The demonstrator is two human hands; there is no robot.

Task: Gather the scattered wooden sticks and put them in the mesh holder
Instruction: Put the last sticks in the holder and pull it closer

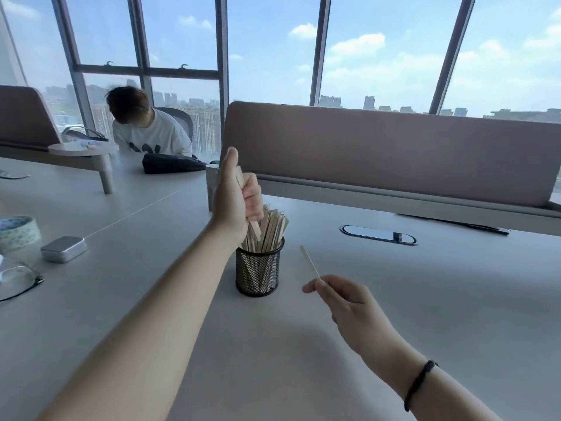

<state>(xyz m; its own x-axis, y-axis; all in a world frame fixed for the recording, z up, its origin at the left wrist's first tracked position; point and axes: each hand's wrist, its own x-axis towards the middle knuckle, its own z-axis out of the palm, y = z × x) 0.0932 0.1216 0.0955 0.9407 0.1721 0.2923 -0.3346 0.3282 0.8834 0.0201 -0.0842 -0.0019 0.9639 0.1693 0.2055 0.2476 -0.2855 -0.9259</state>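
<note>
A black mesh holder (pixel 258 273) stands upright in the middle of the grey table (pixel 425 299), packed with several wooden sticks (pixel 273 229) that fan out above its rim. My left hand (pixel 235 199) hovers just above the holder, shut on a small bunch of sticks whose lower ends point down into it. To the right of the holder, my right hand (pixel 343 302) pinches a single wooden stick (pixel 309 261) by its lower end, and the stick slants up to the left. A black band sits on my right wrist.
A silver tin (pixel 63 249), a tape roll (pixel 18 232) and a pair of glasses (pixel 18 279) lie at the left. An oval cable port (pixel 378 234) and a dark pen (pixel 455 223) sit beyond the holder. A pink divider (pixel 394 153) backs the table. A person (pixel 148 129) sits far left.
</note>
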